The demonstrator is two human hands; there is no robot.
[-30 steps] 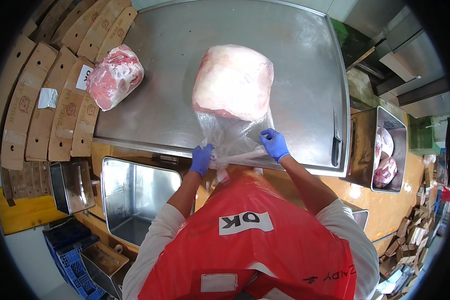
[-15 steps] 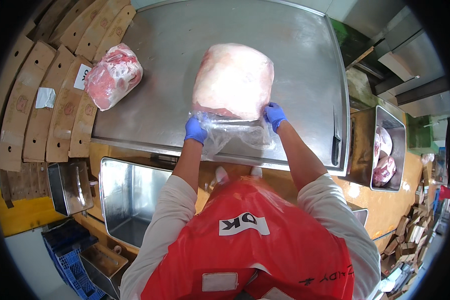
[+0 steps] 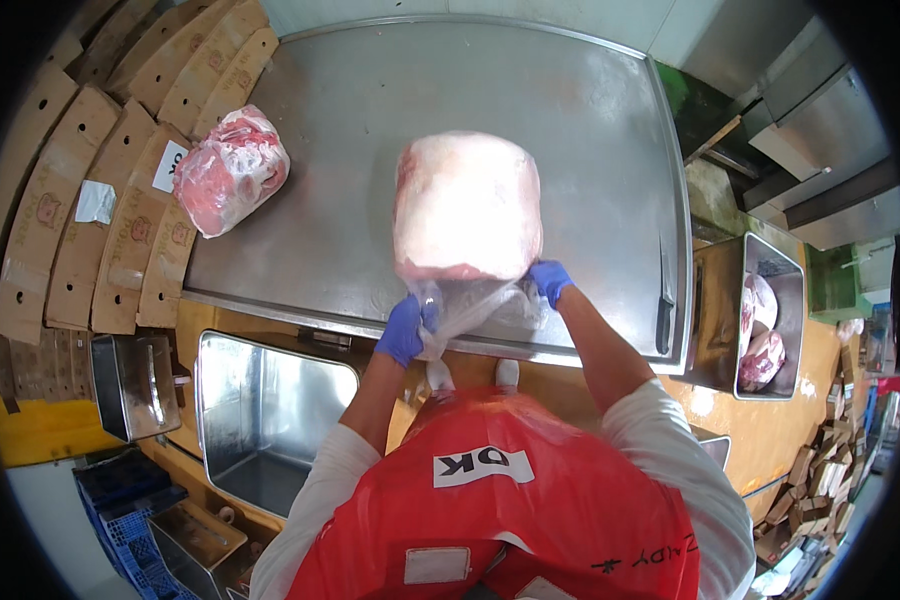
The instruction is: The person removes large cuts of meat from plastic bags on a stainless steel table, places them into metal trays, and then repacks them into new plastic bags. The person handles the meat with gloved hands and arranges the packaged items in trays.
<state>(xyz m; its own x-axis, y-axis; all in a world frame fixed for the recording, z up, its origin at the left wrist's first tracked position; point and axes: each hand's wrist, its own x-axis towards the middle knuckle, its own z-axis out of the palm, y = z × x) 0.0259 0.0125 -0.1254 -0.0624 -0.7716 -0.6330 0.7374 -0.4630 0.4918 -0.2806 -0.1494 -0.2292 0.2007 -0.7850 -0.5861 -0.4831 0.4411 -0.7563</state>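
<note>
A large pale, fat-covered cut of meat (image 3: pixel 468 205) lies on the steel table (image 3: pixel 340 200), near the middle. Clear plastic bag (image 3: pixel 460 312) film trails from its near edge toward me. My left hand (image 3: pixel 404 328), in a blue glove, is closed on the film at the left, just off the meat. At the meat's near right corner, my right hand (image 3: pixel 550 283), gloved too, grips the right side of the same film. A second pink piece of meat (image 3: pixel 232 172) rests at the table's left edge.
Stacked cardboard boxes (image 3: pixel 120 220) border the table's left side. Below it stands a large steel tub (image 3: pixel 270 400). To the right, another steel tub (image 3: pixel 770 320) holds pieces of meat. Blue crates (image 3: pixel 130 520) sit at lower left, and a dark knife-like object lies along the table's right edge.
The large cut sits lower in view, closer to me. My left hand has moved down and slightly right, drawing the film with it. My right hand has shifted slightly down.
</note>
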